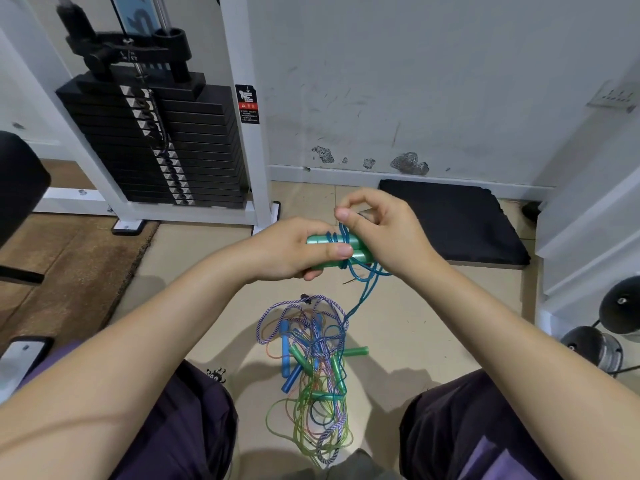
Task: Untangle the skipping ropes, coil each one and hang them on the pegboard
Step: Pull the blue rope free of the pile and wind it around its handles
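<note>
My left hand (294, 251) grips two green rope handles (323, 240) side by side, its thumb pressed across them. A teal rope (363, 292) is wound around the handles and trails down to the floor. My right hand (377, 226) pinches that teal rope just above the handles, between thumb and curled forefinger. On the floor between my knees lies a tangled pile of ropes (315, 372): a purple-and-white braided rope (273, 313), blue handles (285, 344), more green handles (356, 351) and thin green and orange cords. No pegboard is in view.
A black weight stack (156, 143) in a white machine frame stands at the back left. A black foam mat (450, 223) lies against the scuffed wall. Dumbbell ends (595, 344) sit at the right. A brown floor mat (69, 271) covers the left.
</note>
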A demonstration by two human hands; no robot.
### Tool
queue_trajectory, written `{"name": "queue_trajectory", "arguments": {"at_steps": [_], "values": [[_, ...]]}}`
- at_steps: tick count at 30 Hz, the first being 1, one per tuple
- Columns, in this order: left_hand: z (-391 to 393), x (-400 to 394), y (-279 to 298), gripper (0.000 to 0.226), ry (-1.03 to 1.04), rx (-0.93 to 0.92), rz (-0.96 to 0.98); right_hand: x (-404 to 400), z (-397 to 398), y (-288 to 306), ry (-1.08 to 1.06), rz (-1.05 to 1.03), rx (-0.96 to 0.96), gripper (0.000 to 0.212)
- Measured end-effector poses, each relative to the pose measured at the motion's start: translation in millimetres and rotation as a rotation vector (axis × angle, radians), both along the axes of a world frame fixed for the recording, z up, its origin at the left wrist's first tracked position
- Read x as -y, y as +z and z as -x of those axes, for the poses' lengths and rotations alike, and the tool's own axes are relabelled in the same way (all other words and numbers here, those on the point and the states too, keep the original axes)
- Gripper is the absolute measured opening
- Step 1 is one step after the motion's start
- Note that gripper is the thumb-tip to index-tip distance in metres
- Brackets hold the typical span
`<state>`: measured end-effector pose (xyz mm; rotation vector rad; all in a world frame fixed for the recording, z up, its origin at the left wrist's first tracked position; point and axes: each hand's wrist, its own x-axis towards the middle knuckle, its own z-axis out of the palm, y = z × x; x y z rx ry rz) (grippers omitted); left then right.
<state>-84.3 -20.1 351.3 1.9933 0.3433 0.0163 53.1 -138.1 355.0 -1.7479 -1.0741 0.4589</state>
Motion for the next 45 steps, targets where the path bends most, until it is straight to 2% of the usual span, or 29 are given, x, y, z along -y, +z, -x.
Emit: {"name": "queue_trajectory", "arguments": {"at_steps": [5,7,11,13,15,18,21,23,26,30,33,37,41,45], "values": [[1.4,-2.7,-3.5,0.024,-0.019,0.066,0.014,0.9,-6.7,2.9,0.091,0.054,-0.095,0.013],[0.7,-4.2,-5.9,0.026,0.018,0.11,0.038,1.7,-8.9,2.7,0.096,0.082,-0.209,0.02],[-1.4,-11.3,-6.8,0.016,0.223,0.26,0.169,3.5,-14.6,5.9,0.202,0.034,-0.569,0.044],[-4.0,-13.2,-7.6,0.017,0.347,0.333,0.22,3.9,-13.4,6.1,0.293,0.026,-0.636,0.057],[-7.2,-14.2,-8.8,0.02,0.471,0.37,0.153,4.2,-8.6,3.8,0.334,0.076,-0.565,0.054],[-10.0,-18.6,-12.1,0.019,0.605,0.354,-0.06,4.4,-0.1,-0.5,0.301,0.168,-0.404,0.042],[-9.2,-26.2,-12.8,0.014,0.647,0.369,-0.105,5.8,5.8,-3.1,0.309,0.239,-0.29,0.017],[-8.2,-30.0,-13.3,0.014,0.641,0.367,-0.155,7.6,10.7,-2.5,0.326,0.268,-0.201,0.012],[-8.2,-29.8,-16.5,0.015,0.555,0.271,-0.207,9.1,12.0,4.2,0.276,0.201,-0.027,0.02],[-5.2,-25.1,-14.6,0.016,0.25,0.121,-0.122,11.0,-6.9,15.8,0.078,0.006,0.328,0.019],[-1.9,-21.1,-11.3,0.025,0.054,0.047,0.034,11.7,-16.7,17.7,0.034,-0.018,0.344,0.017],[0.3,-17.3,-6.7,0.036,-0.088,-0.015,0.133,11.0,-13.6,8.8,0.13,0.074,0.269,0.016],[2.7,-14.2,-8.0,0.02,-0.095,-0.011,0.101,8.5,-10.1,-0.9,0.137,0.114,0.211,0.017],[0.7,-8.2,-11.1,0.019,-0.011,-0.016,0.073,6.8,-8.7,-2.5,0.109,0.107,0.213,0.017]]}}
